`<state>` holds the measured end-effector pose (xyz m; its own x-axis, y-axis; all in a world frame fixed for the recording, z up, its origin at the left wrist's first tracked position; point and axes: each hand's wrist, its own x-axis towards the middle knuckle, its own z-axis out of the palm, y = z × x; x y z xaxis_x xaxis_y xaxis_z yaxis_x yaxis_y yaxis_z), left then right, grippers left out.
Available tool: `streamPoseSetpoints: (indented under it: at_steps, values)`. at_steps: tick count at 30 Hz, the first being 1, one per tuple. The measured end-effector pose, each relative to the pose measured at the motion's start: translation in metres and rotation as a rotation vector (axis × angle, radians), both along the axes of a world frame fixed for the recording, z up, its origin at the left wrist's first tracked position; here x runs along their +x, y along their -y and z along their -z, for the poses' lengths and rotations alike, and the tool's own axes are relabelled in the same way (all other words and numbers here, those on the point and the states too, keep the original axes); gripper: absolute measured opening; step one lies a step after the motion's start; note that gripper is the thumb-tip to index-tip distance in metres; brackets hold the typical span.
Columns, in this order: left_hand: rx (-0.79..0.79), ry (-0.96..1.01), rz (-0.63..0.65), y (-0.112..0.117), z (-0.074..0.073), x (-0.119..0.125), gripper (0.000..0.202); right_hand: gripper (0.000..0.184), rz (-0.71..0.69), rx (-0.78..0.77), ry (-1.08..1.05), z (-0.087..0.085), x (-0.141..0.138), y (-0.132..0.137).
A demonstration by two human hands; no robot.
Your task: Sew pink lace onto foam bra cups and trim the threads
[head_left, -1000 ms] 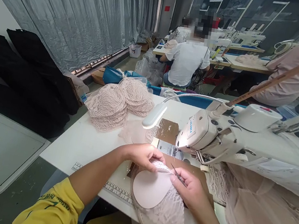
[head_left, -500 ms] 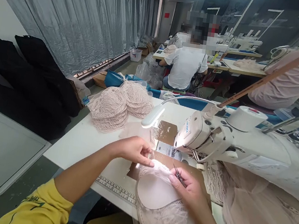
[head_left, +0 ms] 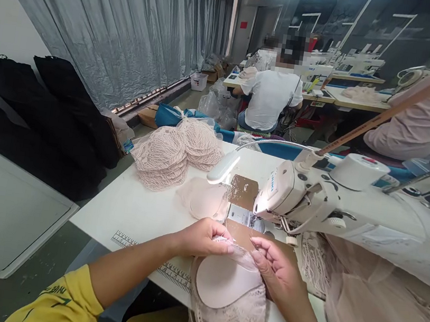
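Observation:
A beige lace bra cup (head_left: 221,284) with a smooth pale inner pad hangs over the table's front edge, below the sewing machine's needle. On its upper edge, my left hand (head_left: 204,238) is closed in a pinch, thumb on top. My right hand (head_left: 274,268) is closed at the upper right corner of the same edge, thumb against the cloth. A thin thread runs near its fingertips toward the needle area. The small dark snips seen earlier in this hand are hidden now. Just beyond my hands is the white sewing machine (head_left: 279,188), its needle plate (head_left: 240,215) lit.
Stacked lace cups (head_left: 161,159) stand at the table's back left. A loose pale cup (head_left: 203,199) lies left of the needle plate. A lamp (head_left: 224,167) hangs over the plate. Sheer fabric (head_left: 374,306) is heaped at right. A co-worker (head_left: 271,99) sits ahead.
Both hands and the bra cup have come slightly nearer to me. The snips have gone out of sight in my right hand. The pale cup behind my left hand shows more fully.

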<state>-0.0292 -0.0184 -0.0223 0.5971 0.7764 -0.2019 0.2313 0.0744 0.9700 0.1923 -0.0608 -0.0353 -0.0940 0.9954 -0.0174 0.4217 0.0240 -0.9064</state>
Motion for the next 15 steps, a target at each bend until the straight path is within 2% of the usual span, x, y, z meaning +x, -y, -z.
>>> streamPoseSetpoints:
  at_steps: [2,4,6,8,10,12,15]
  values:
    - [0.260,-0.142,0.018,-0.002,-0.013,-0.006,0.027,0.038,0.109,0.114,0.201,0.002,0.002,0.001]
    - [0.504,-0.271,-0.025,-0.011,-0.024,-0.011,0.022,0.033,0.129,0.292,0.387,0.005,0.001,0.004]
    - [0.703,-0.384,-0.110,-0.028,-0.030,-0.014,0.020,0.030,0.019,0.514,0.497,0.006,-0.006,0.007]
    - [0.839,-0.494,-0.154,-0.051,-0.028,-0.014,0.026,0.034,-0.183,0.679,0.560,0.004,-0.020,0.010]
    - [0.901,-0.577,-0.091,-0.075,-0.020,-0.011,0.042,0.035,-0.392,0.706,0.599,0.000,-0.033,0.012]
    - [0.881,-0.618,0.081,-0.092,-0.011,-0.009,0.047,0.028,-0.524,0.647,0.626,-0.002,-0.039,0.013]
    - [0.836,-0.588,0.234,-0.100,0.000,-0.007,0.029,0.023,-0.531,0.471,0.704,-0.001,-0.025,0.012]
